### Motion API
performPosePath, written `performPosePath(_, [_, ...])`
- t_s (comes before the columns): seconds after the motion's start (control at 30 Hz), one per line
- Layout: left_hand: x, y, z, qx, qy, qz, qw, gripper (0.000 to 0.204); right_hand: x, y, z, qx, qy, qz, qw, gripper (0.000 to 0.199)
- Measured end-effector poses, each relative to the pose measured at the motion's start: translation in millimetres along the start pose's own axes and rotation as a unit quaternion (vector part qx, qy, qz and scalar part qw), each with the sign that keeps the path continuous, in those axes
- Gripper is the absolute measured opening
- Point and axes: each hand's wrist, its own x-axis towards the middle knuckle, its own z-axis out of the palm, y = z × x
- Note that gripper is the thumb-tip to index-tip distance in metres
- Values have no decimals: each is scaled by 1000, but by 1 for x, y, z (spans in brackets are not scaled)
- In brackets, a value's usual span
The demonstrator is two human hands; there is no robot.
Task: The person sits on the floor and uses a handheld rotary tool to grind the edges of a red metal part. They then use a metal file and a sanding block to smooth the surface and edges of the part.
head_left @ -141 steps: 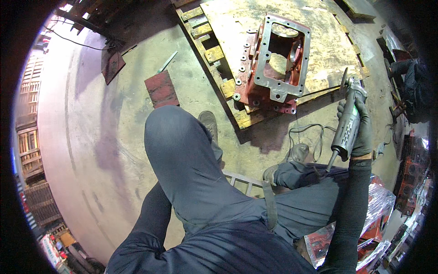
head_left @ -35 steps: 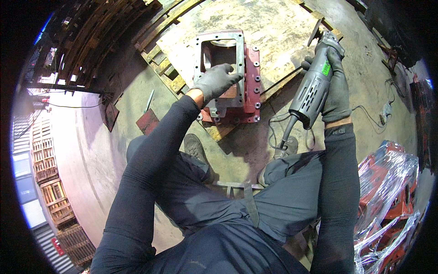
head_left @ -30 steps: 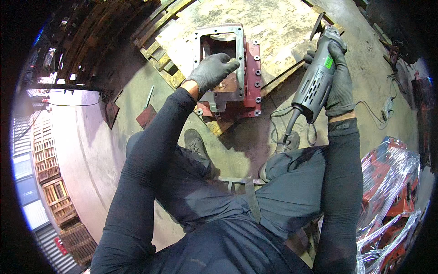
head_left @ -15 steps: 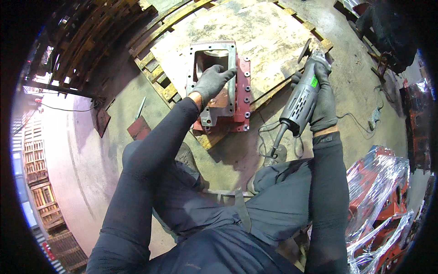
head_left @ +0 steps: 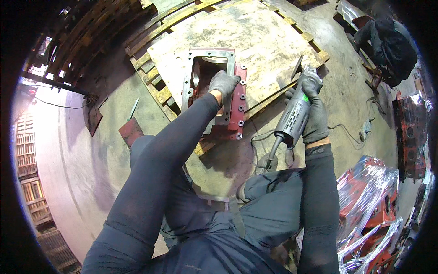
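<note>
A red metal housing with a bare grey rectangular flange lies on the board, its opening facing up. Gloved in grey, my left hand curls its fingers over the flange's right side; part of the opening is hidden under my hand and forearm. My right hand, gloved too, is wrapped round a grey angle grinder. The grinder is held up to the right of the housing, apart from it. Its disc is at the far end, and a cord hangs from the near end.
A wooden pallet carries the board. Red plates lie on the floor at left. Film-wrapped red castings stand close on my right. Another person crouches at the far right. A cable trails over the floor.
My left hand has shifted right along the housing's flange and now grips its right side. The grinder stays in my right hand, and the whole view has shifted slightly.
</note>
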Motion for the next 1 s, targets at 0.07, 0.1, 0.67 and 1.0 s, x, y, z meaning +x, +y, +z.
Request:
performPosePath(0.07, [6, -1, 0, -29, -33, -13, 999, 56, 5, 2, -6, 10, 0, 12, 1000, 65])
performPosePath(0.1, [10, -3, 2, -59, -38, -17, 997, 54, 7, 5, -8, 10, -1, 18, 1000, 65])
performPosePath(0.67, [3, 8, -17, -286, -70, -119, 948, 15, 53, -14, -10, 70, 16, 25, 997, 51])
performPosePath(1.0, [12, -35, -99, -433, -124, -75, 890, 21, 168, 23, -52, 130, -83, 97, 983, 53])
